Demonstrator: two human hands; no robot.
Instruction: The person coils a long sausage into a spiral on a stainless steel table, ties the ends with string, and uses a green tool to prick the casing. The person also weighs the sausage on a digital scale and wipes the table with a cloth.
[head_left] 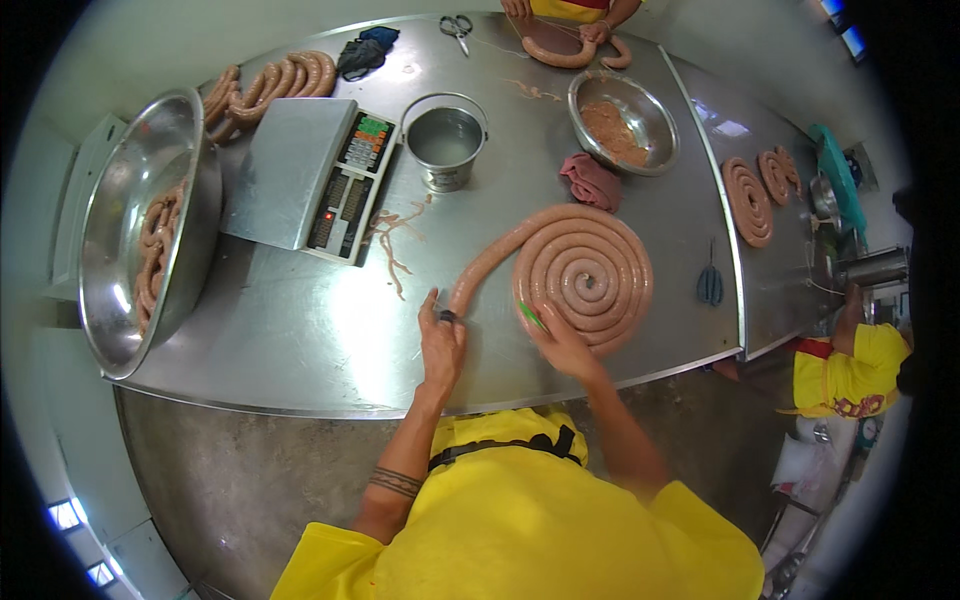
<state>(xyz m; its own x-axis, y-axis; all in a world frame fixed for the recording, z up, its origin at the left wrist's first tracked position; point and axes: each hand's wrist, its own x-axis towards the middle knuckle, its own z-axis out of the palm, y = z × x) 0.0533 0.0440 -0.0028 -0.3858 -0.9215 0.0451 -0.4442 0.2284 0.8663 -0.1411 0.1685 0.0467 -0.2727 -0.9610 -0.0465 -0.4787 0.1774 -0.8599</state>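
Observation:
A long raw sausage (pixel 590 240) lies wound in a flat spiral on the steel table, its outer end running off to the lower left. At that loose end, my left hand (pixel 442 345) is closed on the sausage tip, the index finger pointing up. A small dark thing shows at its fingers; I cannot make out what it is. My right hand (pixel 566 345) rests against the lower left edge of the coil. A slim green object (pixel 531 316) sticks out from its fingers, the rest of it hidden by the hand.
Left stand a big steel bowl (pixel 95 240) with sausage, a scale (pixel 290 170) and a sausage pile (pixel 290 80). Beyond the coil are a water bucket (pixel 445 140), a pink cloth (pixel 590 182) and a meat bowl (pixel 655 110). Dark scissors (pixel 710 285) lie right. Co-workers stand opposite and right.

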